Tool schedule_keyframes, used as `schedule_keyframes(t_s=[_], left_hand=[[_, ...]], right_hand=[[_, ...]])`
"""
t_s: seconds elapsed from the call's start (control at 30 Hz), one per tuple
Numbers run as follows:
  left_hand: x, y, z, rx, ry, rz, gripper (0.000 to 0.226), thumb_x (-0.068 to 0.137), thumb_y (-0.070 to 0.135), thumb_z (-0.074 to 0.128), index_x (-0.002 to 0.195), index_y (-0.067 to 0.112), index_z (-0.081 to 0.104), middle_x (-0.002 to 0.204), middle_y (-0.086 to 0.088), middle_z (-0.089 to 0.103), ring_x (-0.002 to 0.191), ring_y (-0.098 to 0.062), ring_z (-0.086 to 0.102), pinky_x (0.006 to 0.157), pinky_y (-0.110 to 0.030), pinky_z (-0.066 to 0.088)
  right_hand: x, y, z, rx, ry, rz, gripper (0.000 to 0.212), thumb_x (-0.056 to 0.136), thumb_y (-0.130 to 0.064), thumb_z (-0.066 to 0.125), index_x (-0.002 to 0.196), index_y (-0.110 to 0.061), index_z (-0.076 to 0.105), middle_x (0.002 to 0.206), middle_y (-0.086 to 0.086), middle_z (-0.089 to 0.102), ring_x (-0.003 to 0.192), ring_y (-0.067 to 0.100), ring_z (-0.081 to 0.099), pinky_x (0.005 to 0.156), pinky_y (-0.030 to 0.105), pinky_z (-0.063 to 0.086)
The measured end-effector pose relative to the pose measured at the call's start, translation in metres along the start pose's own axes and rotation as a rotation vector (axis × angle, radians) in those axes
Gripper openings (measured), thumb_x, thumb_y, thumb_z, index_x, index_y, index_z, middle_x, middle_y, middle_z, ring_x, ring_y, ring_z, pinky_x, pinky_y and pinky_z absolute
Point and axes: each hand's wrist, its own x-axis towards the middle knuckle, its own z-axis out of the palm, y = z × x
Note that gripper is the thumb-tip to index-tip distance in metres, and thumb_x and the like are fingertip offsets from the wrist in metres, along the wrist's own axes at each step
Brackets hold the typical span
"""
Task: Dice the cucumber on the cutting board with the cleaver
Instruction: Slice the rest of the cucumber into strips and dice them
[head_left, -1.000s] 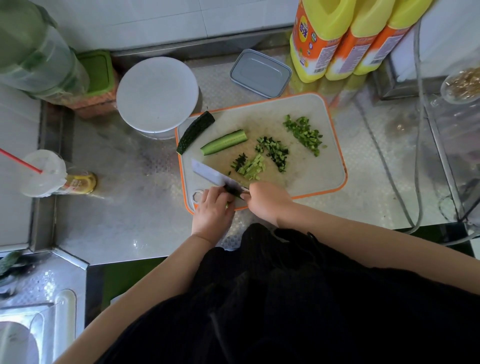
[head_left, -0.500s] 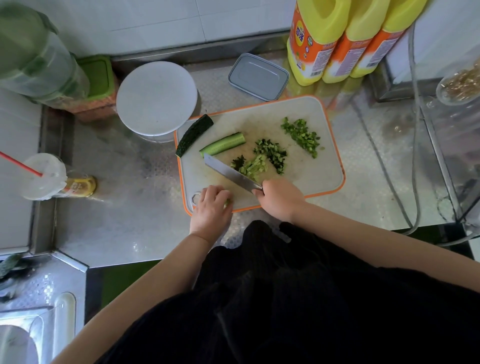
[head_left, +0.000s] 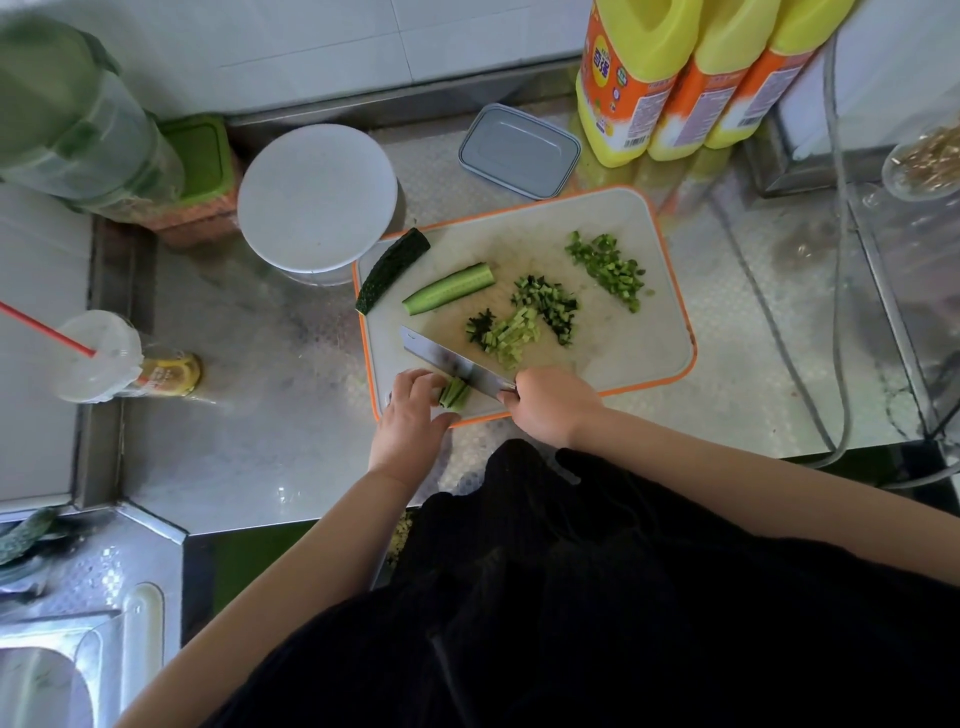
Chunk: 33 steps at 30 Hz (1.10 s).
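Observation:
A white cutting board (head_left: 649, 343) with an orange rim lies on the steel counter. My right hand (head_left: 550, 402) grips the cleaver (head_left: 447, 362) by its handle, and the blade rests across a bundle of cucumber strips (head_left: 455, 393) at the board's near edge. My left hand (head_left: 413, 413) holds those strips with curled fingers. Two long cucumber pieces lie at the board's far left: a dark one (head_left: 393, 269) and a cut-face-up one (head_left: 449, 288). Piles of diced cucumber (head_left: 524, 325) (head_left: 608, 270) sit mid-board and toward the far right.
A white round lid (head_left: 317, 197) stands just left of the board, a grey lidded box (head_left: 519, 150) behind it. Yellow bottles (head_left: 675, 78) line the back right. A lidded cup with a red straw (head_left: 98, 356) stands at the left. A cable (head_left: 779, 332) runs along the right.
The cleaver swung out toward the diced pile, then came back onto the strips under my left hand. The strip bundle now shows beside my left fingers.

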Motion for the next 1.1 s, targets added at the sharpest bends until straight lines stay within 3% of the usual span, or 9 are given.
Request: schedule_keyframes(t_s=[0.17, 0.43, 0.63, 0.97, 1.1], left_hand=[[0.002, -0.002, -0.002, 0.058, -0.013, -0.046, 0.035, 0.083, 0.024, 0.072, 0.113, 0.015, 0.055, 0.110, 0.001, 0.056, 0.108, -0.020, 0.050, 0.091, -0.030, 0.039], [0.013, 0.001, -0.011, 0.033, -0.089, -0.012, 0.025, 0.080, 0.012, 0.072, 0.102, 0.014, 0.060, 0.093, 0.008, 0.055, 0.094, -0.019, 0.055, 0.081, -0.031, 0.043], [0.023, 0.002, -0.013, 0.068, -0.123, 0.051, 0.022, 0.080, 0.014, 0.074, 0.096, 0.017, 0.059, 0.088, 0.009, 0.053, 0.086, -0.012, 0.049, 0.072, -0.025, 0.034], [0.043, 0.018, -0.008, 0.085, -0.110, 0.095, 0.019, 0.084, 0.015, 0.068, 0.099, 0.021, 0.058, 0.090, 0.010, 0.053, 0.090, -0.014, 0.050, 0.075, -0.030, 0.040], [0.038, 0.007, -0.009, 0.104, -0.153, 0.144, 0.031, 0.085, 0.019, 0.070, 0.114, 0.021, 0.058, 0.100, 0.009, 0.054, 0.103, -0.018, 0.052, 0.085, -0.030, 0.041]], right_hand=[[0.000, 0.000, 0.001, -0.018, -0.016, -0.022, 0.031, 0.101, -0.036, 0.039, 0.084, -0.012, 0.048, 0.069, 0.000, 0.048, 0.072, 0.025, 0.053, 0.059, 0.031, 0.035], [0.001, 0.003, 0.002, -0.008, 0.008, -0.025, 0.032, 0.100, -0.038, 0.040, 0.084, -0.012, 0.050, 0.072, 0.003, 0.052, 0.071, 0.024, 0.054, 0.057, 0.031, 0.036], [0.005, 0.006, 0.001, 0.013, 0.028, 0.005, 0.031, 0.100, -0.039, 0.039, 0.082, -0.014, 0.047, 0.069, -0.001, 0.046, 0.071, 0.023, 0.052, 0.059, 0.030, 0.036], [0.009, 0.019, -0.011, 0.050, 0.065, 0.077, 0.035, 0.100, -0.038, 0.039, 0.078, -0.012, 0.047, 0.067, 0.000, 0.044, 0.073, 0.024, 0.051, 0.063, 0.031, 0.037], [0.008, 0.021, -0.009, 0.061, 0.054, 0.089, 0.040, 0.100, -0.038, 0.039, 0.067, -0.016, 0.041, 0.067, 0.000, 0.046, 0.072, 0.024, 0.051, 0.062, 0.031, 0.037]])
